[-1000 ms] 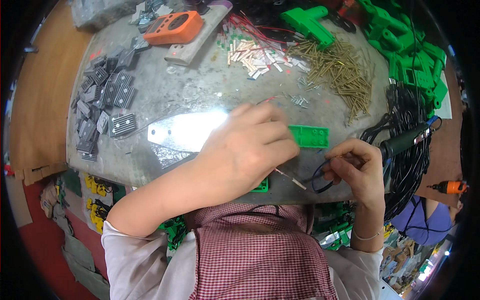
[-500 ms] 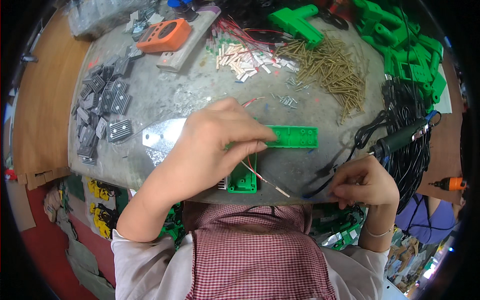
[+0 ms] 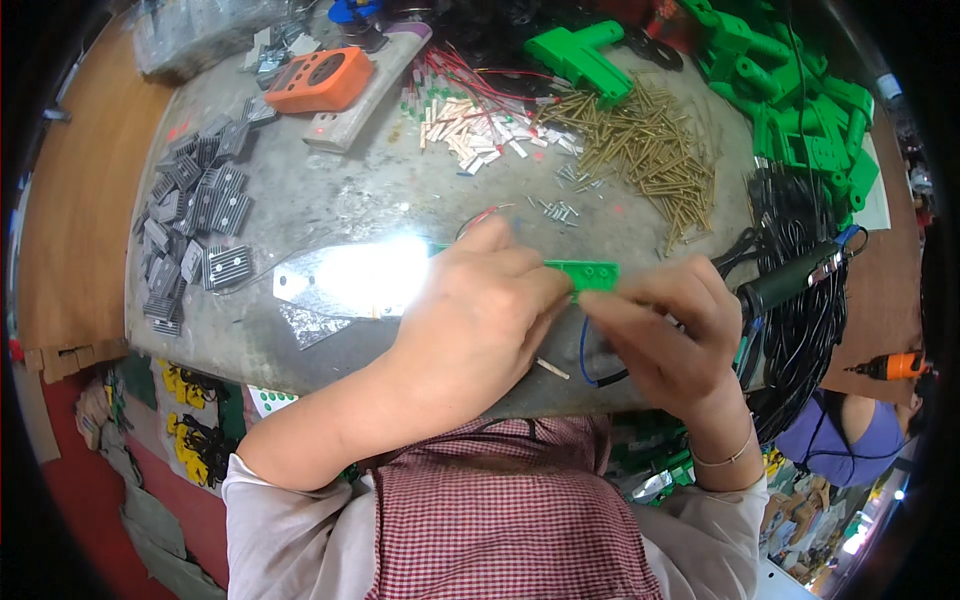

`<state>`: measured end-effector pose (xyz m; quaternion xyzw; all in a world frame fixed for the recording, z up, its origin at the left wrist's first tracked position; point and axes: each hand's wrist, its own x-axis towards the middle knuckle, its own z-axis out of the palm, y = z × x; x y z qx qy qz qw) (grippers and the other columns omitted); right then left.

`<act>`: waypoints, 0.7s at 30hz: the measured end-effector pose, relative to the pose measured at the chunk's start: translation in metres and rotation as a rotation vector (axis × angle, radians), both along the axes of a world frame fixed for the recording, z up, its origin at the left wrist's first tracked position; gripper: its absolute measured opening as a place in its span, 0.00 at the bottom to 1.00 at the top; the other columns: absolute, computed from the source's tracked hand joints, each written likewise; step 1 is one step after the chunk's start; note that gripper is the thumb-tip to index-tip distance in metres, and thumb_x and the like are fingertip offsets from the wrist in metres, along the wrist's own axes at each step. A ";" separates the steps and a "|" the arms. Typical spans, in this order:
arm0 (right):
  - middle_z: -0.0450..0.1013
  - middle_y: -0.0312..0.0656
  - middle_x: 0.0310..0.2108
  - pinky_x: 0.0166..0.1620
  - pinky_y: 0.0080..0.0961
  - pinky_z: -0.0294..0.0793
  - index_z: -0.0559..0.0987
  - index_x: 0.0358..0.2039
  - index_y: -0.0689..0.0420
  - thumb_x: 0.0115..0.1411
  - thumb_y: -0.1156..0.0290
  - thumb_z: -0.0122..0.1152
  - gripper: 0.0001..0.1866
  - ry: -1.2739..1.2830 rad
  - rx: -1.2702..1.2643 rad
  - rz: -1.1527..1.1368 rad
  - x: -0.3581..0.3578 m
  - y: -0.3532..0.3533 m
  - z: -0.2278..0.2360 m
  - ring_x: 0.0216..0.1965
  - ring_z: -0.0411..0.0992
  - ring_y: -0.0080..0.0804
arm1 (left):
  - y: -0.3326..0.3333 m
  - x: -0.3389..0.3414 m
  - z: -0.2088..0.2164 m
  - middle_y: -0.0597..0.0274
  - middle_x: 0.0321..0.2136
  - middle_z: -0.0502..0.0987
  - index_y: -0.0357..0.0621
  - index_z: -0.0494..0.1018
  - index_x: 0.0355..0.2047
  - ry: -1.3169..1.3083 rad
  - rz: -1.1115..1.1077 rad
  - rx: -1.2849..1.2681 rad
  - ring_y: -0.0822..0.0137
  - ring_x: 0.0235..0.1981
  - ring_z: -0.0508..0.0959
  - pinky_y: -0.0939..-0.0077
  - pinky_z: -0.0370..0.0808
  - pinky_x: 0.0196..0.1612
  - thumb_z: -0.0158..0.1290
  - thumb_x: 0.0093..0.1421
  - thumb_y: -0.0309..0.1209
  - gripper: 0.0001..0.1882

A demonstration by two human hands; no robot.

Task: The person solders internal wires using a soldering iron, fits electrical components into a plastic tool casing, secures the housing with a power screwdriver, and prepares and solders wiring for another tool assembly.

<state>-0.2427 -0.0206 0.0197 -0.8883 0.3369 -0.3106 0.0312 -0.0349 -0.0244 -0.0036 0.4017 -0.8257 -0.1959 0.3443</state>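
A green plastic housing (image 3: pixel 592 270) lies near the table's front edge, mostly covered by my hands. My left hand (image 3: pixel 490 310) is over it with fingers curled and pressed together; what they grip is hidden. My right hand (image 3: pixel 675 335), slightly blurred, meets it at the housing's right part, thumb and fingers brought together at the tips. Just below these fingertips a blue wire (image 3: pixel 584 350) curves down to a black cable (image 3: pixel 612 378) running under the right hand. A thin pale-sleeved lead end (image 3: pixel 553 369) pokes out below my left hand.
A shiny metal plate (image 3: pixel 340 280) lies left of my hands, grey finned blocks (image 3: pixel 205 200) farther left. Beyond are an orange multimeter (image 3: pixel 322 80), white sleeved pieces (image 3: pixel 480 130), brass-coloured rods (image 3: pixel 650 140) and small screws (image 3: pixel 560 210). At right, a power screwdriver (image 3: pixel 795 280) rests by black cables (image 3: pixel 815 340).
My right hand has moved up and left from the table edge to the housing. My left hand has shifted slightly right and down, covering more of it. The blue wire now shows between them.
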 end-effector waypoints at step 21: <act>0.68 0.34 0.25 0.24 0.18 0.64 0.73 0.31 0.58 0.60 0.74 0.62 0.06 -0.423 0.989 -0.144 0.006 0.000 -0.004 0.22 0.67 0.18 | 0.010 -0.005 -0.012 0.61 0.26 0.78 0.41 0.78 0.31 0.209 0.087 0.031 0.61 0.29 0.74 0.71 0.71 0.35 0.62 0.47 0.19 0.09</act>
